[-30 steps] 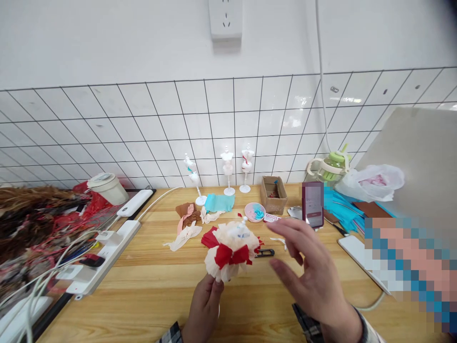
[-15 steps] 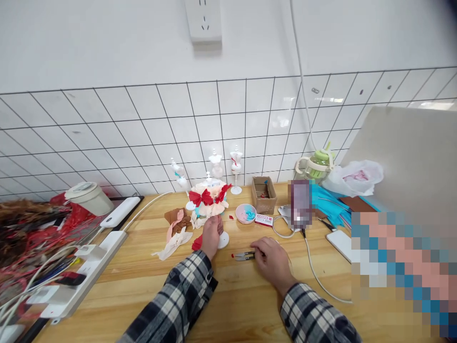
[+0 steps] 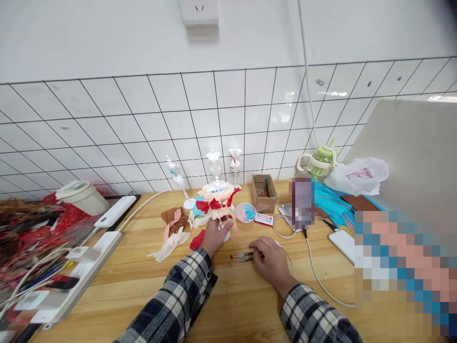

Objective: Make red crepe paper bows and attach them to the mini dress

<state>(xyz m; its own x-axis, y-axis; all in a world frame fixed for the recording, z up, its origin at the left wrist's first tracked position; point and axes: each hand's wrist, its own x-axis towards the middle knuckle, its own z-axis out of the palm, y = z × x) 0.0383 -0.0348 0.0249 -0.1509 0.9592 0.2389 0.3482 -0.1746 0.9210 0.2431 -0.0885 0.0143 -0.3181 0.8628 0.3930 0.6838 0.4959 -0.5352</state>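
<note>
My left hand (image 3: 214, 235) grips the stem of a small white mannequin stand (image 3: 217, 200) dressed in cream paper ruffles with red bows. The stand is upright on the wooden table (image 3: 228, 300). My right hand (image 3: 272, 263) lies on the table with its fingers closed on a pair of small thread snips (image 3: 243, 257), whose tips point left. Red paper scraps (image 3: 197, 239) lie beside my left hand.
Three bare mini mannequins (image 3: 214, 162) stand by the tiled wall. Paper scraps (image 3: 173, 227), a pink dish (image 3: 245, 213), a cardboard box (image 3: 263, 193), a phone (image 3: 302, 203) with cable, blue paper (image 3: 330, 202), a green bottle (image 3: 319, 164) and a power strip (image 3: 74, 281) surround them.
My left hand set the dressed mannequin down upright further back on the table. My right hand dropped from mid-air onto the snips.
</note>
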